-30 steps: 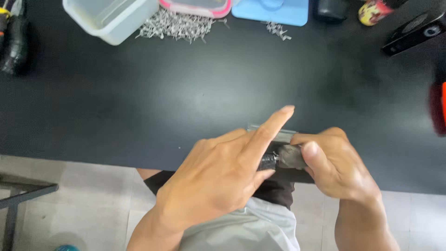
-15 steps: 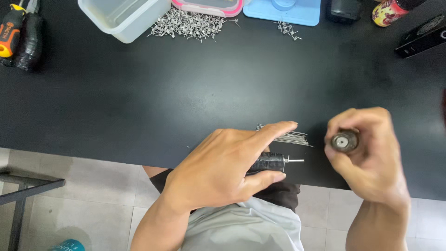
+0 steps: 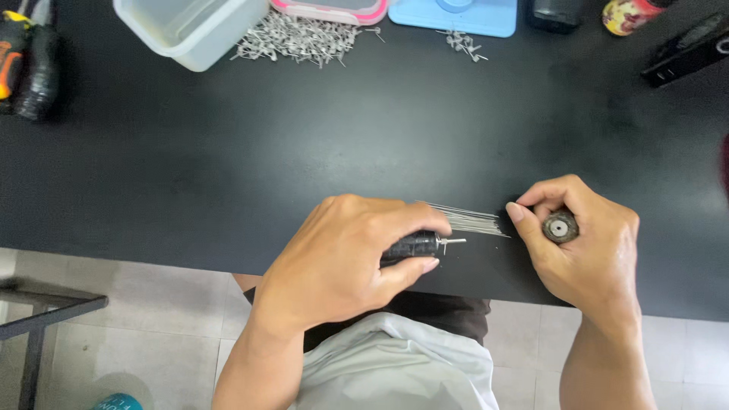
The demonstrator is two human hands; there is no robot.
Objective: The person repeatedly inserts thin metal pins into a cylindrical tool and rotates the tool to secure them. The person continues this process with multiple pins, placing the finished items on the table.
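My left hand (image 3: 345, 258) grips a small black knurled tool (image 3: 414, 244) with a thin metal tip that points right, near the front edge of the black table (image 3: 304, 152). My right hand (image 3: 581, 247) holds a small round metal cap (image 3: 560, 227) with a hole in its middle, its end turned up toward me. A bundle of thin metal wires (image 3: 467, 220) lies flat on the table between the two hands, just above the tool's tip.
At the back stand a white plastic box (image 3: 186, 26), a pink-rimmed lid (image 3: 326, 11) and a blue lid (image 3: 456, 14), with a heap of small metal pins (image 3: 296, 39) and a few more pins (image 3: 463, 42). Black and orange tools (image 3: 23, 53) lie far left. Grey floor tiles lie below.
The two hands were joined on the tool a second ago. My right hand pulled the round cap off to the right and has now lowered it toward the table; the wire bundle is uncovered.
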